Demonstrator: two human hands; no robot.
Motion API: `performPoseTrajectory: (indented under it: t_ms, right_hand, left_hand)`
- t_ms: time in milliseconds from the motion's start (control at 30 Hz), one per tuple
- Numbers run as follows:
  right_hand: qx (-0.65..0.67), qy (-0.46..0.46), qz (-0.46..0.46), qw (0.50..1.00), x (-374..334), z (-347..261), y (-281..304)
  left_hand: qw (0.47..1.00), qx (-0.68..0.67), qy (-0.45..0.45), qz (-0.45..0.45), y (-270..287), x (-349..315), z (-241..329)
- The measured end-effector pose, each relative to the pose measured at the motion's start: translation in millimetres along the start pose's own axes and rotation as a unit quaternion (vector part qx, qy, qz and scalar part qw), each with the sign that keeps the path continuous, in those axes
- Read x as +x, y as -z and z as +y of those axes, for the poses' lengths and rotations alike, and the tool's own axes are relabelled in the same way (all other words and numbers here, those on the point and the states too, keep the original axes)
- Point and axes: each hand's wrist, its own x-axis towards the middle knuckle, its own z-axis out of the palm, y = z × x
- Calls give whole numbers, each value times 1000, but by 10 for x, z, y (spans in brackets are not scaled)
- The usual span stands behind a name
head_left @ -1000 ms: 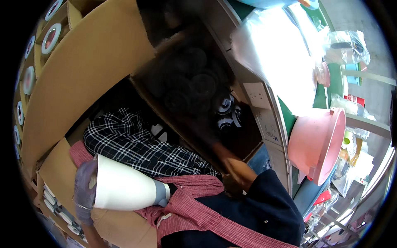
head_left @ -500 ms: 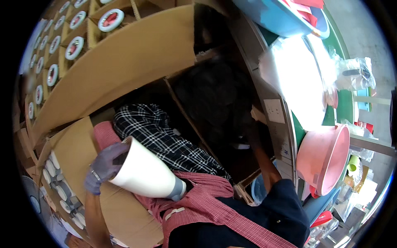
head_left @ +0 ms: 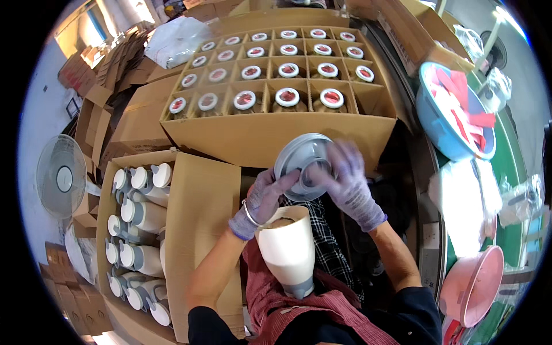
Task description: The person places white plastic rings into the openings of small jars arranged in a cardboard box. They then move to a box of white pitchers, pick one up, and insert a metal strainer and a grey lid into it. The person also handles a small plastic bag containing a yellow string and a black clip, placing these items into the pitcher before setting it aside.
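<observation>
Both of my hands wear thin purple-grey gloves. My left hand (head_left: 261, 201) grips a round, dished grey plastic part (head_left: 305, 150) by its near edge, thumb across its raised central ring. My right hand (head_left: 352, 187) is at the part's right side, its fingers smeared by motion over the ring, so their hold is unclear. Just below, a white tapered flask body (head_left: 287, 250) rests on my lap against a red checked apron (head_left: 264, 282). Its wide open end faces up and its narrow grey end points toward me. Neither hand is on it.
Ahead stands a divided carton (head_left: 276, 135) of flasks with white ring tops. At left, another carton (head_left: 198, 230) holds white flasks with grey handles. A blue basin (head_left: 443, 129) of red pieces and a pink tub (head_left: 474, 287) sit on the right; a fan (head_left: 63, 172) stands far left.
The view has swung up to the cartons. My left hand has let go of the white flask body, now on my lap. My right hand has come up from the dark space; the grey part is now in view.
</observation>
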Motion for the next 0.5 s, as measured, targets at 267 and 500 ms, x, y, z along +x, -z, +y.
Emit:
performPoseTrajectory:
  t_ms: [267,500]
  right_hand:
    - [518,-307,-83,794,527,-330,-126]
    - [565,-486,-278,606,89,0,-277]
  left_hand:
    - [963,125,-239,2,100,-90,-102]
    - [923,314,-209,-83,770,-348,-171]
